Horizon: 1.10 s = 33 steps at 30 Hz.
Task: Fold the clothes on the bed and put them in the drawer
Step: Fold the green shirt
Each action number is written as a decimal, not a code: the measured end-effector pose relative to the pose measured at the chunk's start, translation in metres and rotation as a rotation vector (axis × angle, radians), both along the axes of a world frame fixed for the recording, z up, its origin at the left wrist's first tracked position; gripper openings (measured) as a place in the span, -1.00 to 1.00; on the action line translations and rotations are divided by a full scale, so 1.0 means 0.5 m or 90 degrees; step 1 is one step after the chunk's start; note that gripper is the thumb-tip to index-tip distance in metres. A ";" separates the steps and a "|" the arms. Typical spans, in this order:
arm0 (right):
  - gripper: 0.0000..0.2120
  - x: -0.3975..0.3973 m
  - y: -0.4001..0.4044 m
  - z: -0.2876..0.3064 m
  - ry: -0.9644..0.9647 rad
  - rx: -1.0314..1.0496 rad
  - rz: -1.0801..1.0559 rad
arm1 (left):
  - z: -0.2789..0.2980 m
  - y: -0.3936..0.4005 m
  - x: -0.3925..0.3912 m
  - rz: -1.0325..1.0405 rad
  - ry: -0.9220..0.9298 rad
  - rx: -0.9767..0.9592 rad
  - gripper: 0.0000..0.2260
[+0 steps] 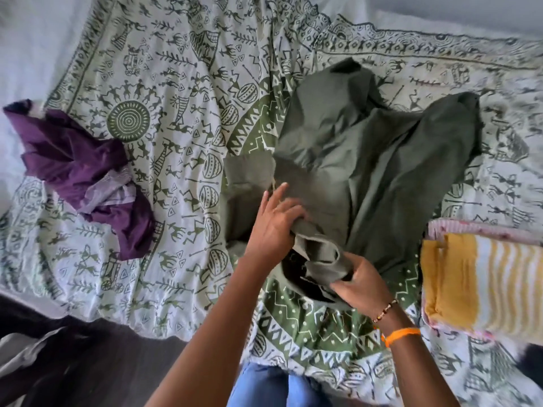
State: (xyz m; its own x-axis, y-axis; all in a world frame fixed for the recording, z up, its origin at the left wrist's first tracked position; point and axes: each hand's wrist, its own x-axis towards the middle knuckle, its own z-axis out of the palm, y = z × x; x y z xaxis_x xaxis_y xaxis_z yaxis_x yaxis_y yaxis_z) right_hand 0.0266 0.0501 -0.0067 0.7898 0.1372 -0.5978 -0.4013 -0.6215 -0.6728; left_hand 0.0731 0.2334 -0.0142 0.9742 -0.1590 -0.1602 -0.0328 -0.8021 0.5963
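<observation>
Hands: left (274, 224), right (357, 284), grip one green garment (367, 160); one purple garment (79, 171) apart.

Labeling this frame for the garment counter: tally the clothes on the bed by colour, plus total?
Green: 1, the olive garment, gripped by left hand and right hand
Purple: 1, the crumpled purple garment
Yellow and white: 1, the folded striped item, resting on a pink-edged folded piece whose colour group I cannot tell
Total: 3

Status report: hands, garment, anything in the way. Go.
Both hands on the green garment: left hand and right hand grip its near edge. Garment still crumpled, unfolded. Purple clothes left, folded yellow stack right, neither in the way.
</observation>
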 end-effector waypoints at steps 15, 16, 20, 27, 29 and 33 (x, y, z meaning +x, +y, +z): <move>-0.64 -0.221 -0.207 0.272 -0.348 -0.357 -0.372 | 0.380 -0.089 -0.298 0.314 -0.202 -0.323 -0.68; -0.64 -0.239 -0.208 0.299 -0.331 -0.355 -0.392 | 0.412 -0.089 -0.315 0.340 -0.226 -0.331 -0.68; -0.72 -0.274 -0.204 0.389 -0.312 -0.337 -0.487 | 0.498 -0.071 -0.347 0.423 -0.294 -0.260 -0.77; -0.67 -0.315 -0.178 0.525 -0.285 -0.045 -0.486 | 0.555 -0.003 -0.377 0.287 0.159 -0.272 -0.66; -0.65 -0.331 -0.151 0.559 -0.188 0.215 -0.509 | 0.561 -0.006 -0.405 0.301 0.137 -0.503 -0.63; -0.61 -0.382 -0.109 0.613 -0.262 0.421 -0.541 | 0.595 0.007 -0.469 0.182 -0.102 -0.553 -0.74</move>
State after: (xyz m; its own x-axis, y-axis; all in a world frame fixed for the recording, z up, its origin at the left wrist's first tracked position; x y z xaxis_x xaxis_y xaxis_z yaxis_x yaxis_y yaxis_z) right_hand -0.1644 -0.0042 0.3000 0.8961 -0.3421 -0.2830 -0.1962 0.2666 -0.9436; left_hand -0.1613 0.2369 0.2831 0.9951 0.0898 0.0415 -0.0357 -0.0660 0.9972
